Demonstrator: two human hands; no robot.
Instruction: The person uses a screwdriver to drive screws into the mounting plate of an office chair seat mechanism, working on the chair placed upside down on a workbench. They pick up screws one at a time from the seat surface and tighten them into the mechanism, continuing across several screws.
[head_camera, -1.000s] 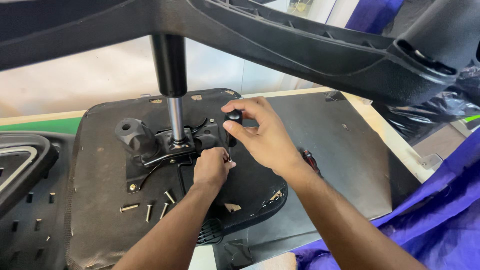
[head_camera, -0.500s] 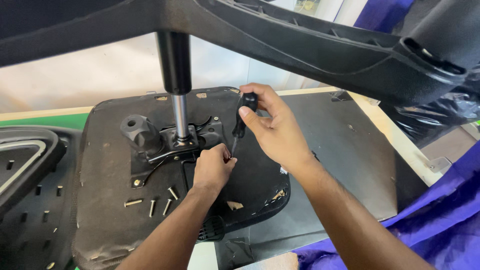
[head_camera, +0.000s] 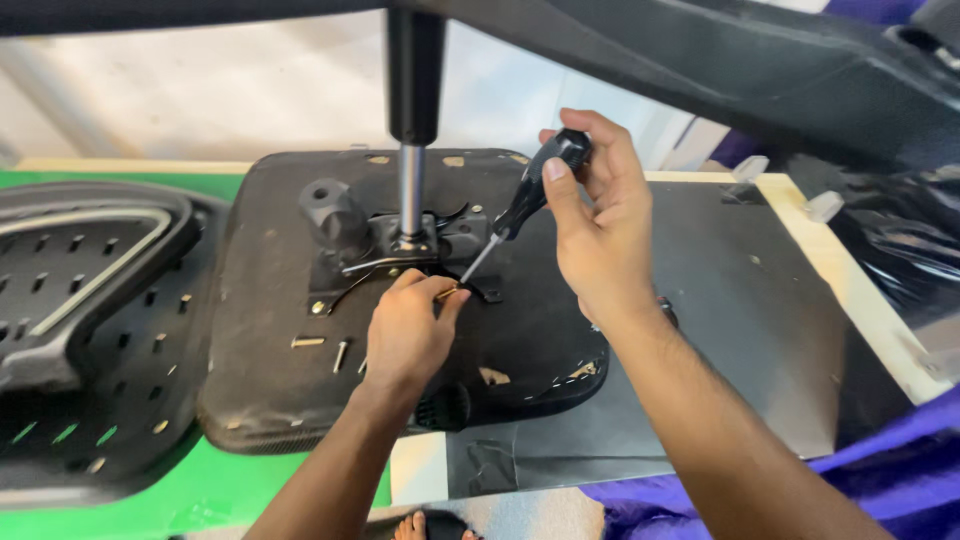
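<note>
Chair parts fill your view, largest first: one black chair base (head_camera: 700, 60) arches across the top, and its single post (head_camera: 413, 120) drops down into the metal mechanism (head_camera: 400, 245) bolted to one upturned seat (head_camera: 270, 330). That seat lies on a dark board (head_camera: 760, 330) with a pale wooden edge. One perforated black backrest (head_camera: 90, 330) sits just to the left, on a green surface (head_camera: 200, 490). Purple cloth (head_camera: 900, 470) bunches at the lower right.

Your right hand (head_camera: 595, 230) is closed around the black handle of one screwdriver (head_camera: 525, 200), which tilts down and left so its tip meets the mechanism. Your left hand (head_camera: 405, 335) rests on the seat beside that tip, fingers pinched on one small brass screw (head_camera: 447, 293).

At least three loose screws (head_camera: 308, 342) lie on the seat left of your left hand. The post stands right behind your working spot, and the base overhead blocks part of the view.
</note>
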